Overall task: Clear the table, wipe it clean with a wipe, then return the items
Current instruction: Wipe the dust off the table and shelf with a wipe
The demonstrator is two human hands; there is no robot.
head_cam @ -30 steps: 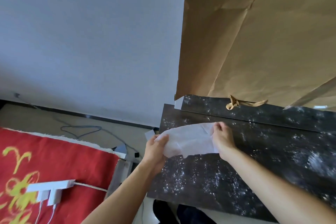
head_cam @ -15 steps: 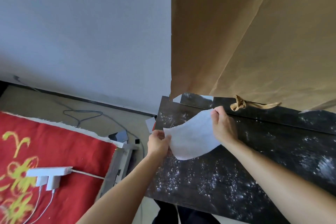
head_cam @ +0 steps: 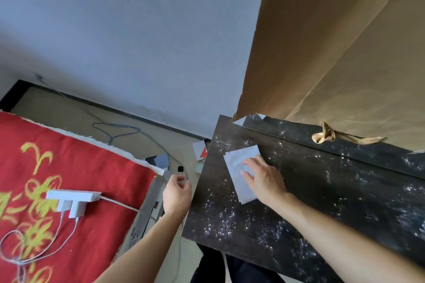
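A white wipe point(head_cam: 239, 167), folded into a rough rectangle, lies flat on the dark table point(head_cam: 310, 204) near its far left corner. My right hand point(head_cam: 264, 179) presses on the wipe with straight, spread fingers. Off the table's left edge hovers my left hand point(head_cam: 177, 193), fingers loosely curled and holding nothing. White specks and smears cover much of the dark tabletop.
A large brown paper sheet point(head_cam: 340, 53) hangs over the table's far edge, with a knotted tan string point(head_cam: 326, 136) at its foot. To the left lies a red and yellow cloth point(head_cam: 57, 190) with a white power strip point(head_cam: 73, 199) and cables. More cables lie on the floor.
Both hands held the wipe up over the table before. Now it lies folded on the table under my right hand, and my left hand has let go and moved left off the table.
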